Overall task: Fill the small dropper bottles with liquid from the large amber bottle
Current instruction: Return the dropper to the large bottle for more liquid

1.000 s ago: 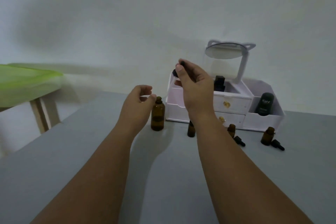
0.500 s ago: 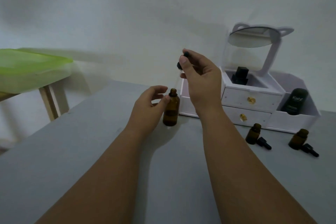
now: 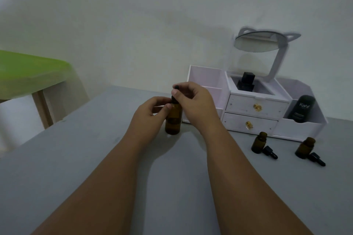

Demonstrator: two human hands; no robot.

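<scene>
The large amber bottle (image 3: 173, 120) stands upright on the grey table (image 3: 95, 158). My left hand (image 3: 150, 112) grips its neck and shoulder from the left. My right hand (image 3: 193, 101) pinches a black dropper cap (image 3: 176, 87) right at the bottle's mouth; the dropper's lower part is hidden. To the right stand two small amber dropper bottles (image 3: 258, 142) (image 3: 305, 148), both uncapped, each with a black dropper cap lying beside it (image 3: 270, 152) (image 3: 317, 159).
A white drawer organiser (image 3: 254, 108) with a tilted round mirror (image 3: 259, 42) sits at the back right, holding a black bottle (image 3: 246, 82) and a dark tube (image 3: 302, 108). A green-topped wooden stool (image 3: 28, 74) stands off the table's left edge.
My right hand has come down with the dropper from above the organiser to the large bottle's mouth. My left hand has closed onto the bottle's neck. The view shifted left.
</scene>
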